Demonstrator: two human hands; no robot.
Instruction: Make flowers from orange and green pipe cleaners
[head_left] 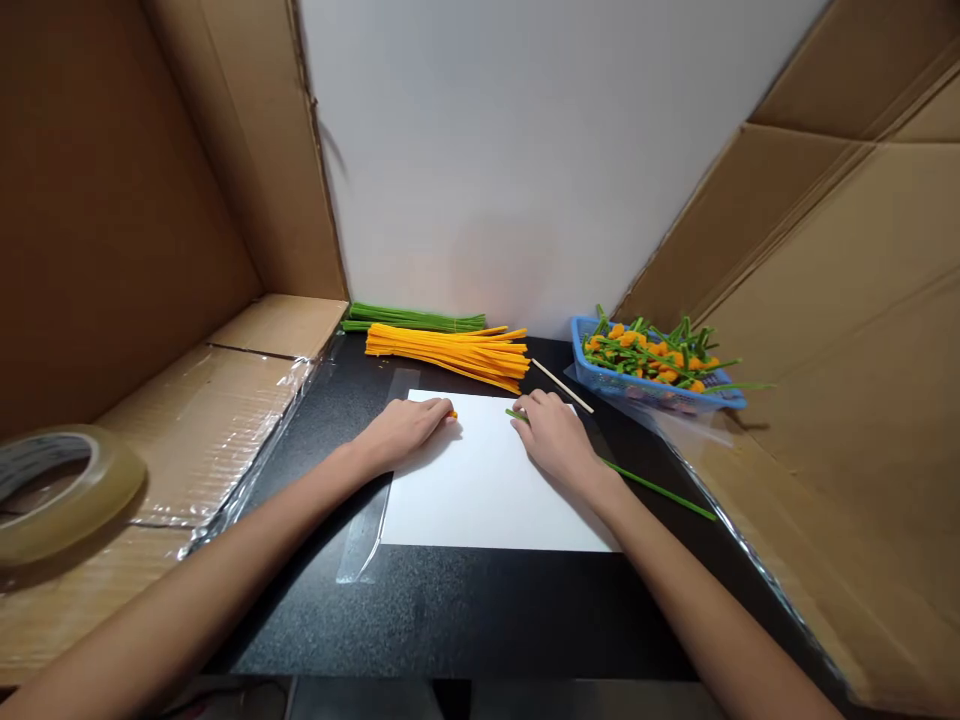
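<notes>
Pinching an orange pipe cleaner (453,414) in the left hand (405,428), a green pipe cleaner (660,490) in the right hand (555,440) — both resting on a white paper sheet (487,500), handy as a clean work surface.

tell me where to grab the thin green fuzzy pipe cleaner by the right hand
Take the thin green pipe cleaner by its free stretch, coming from the right: that part lies straight on the black tabletop, away from the right hand, which lies across the rest.
</notes>
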